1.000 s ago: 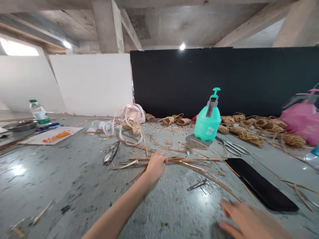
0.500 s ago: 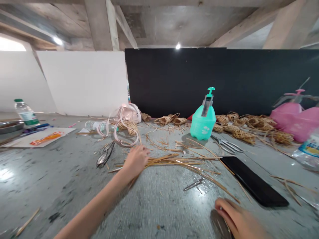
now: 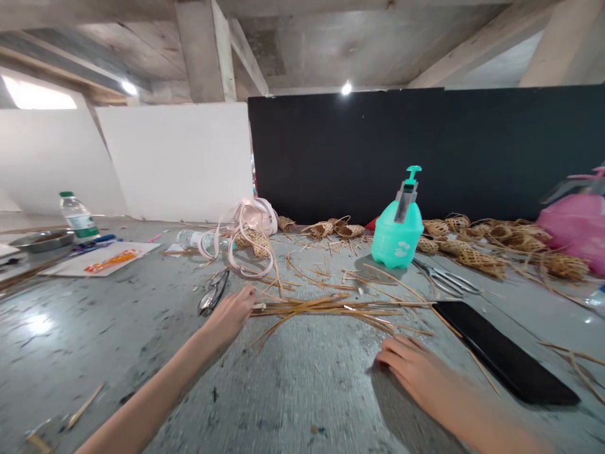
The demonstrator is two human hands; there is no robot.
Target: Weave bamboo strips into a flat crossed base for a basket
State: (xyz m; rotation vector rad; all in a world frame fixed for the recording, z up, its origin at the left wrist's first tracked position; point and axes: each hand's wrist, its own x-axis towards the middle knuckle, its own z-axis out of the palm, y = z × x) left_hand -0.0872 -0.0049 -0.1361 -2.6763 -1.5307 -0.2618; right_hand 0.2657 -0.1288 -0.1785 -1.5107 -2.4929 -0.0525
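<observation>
My left hand (image 3: 232, 310) lies at the left ends of a loose bundle of thin tan strips (image 3: 321, 307), which look like split bamboo or cane. Its fingers are drawn together at the strip ends, with a small pale piece beside them. My right hand (image 3: 401, 354) rests on the table below the bundle's right ends. Its fingers are curled downward, and their undersides are hidden. The strips lie flat, several of them crossing near the left. A black phone (image 3: 501, 353) lies right of my right hand, and a pair of glasses (image 3: 213, 293) lies behind my left wrist.
A turquoise spray bottle (image 3: 397, 234) and metal scissors (image 3: 447, 279) stand and lie behind the strips. Woven pieces (image 3: 482, 260) line the back right near a pink sprayer (image 3: 570, 230). At the back left are a pink bag (image 3: 258, 215), a water bottle (image 3: 79, 217) and a metal bowl (image 3: 45, 240).
My left hand has drawn back left along the bundle, uncovering crossed strips. My right hand has moved forward and left, over where thin metal pieces lay. The view has turned slightly left.
</observation>
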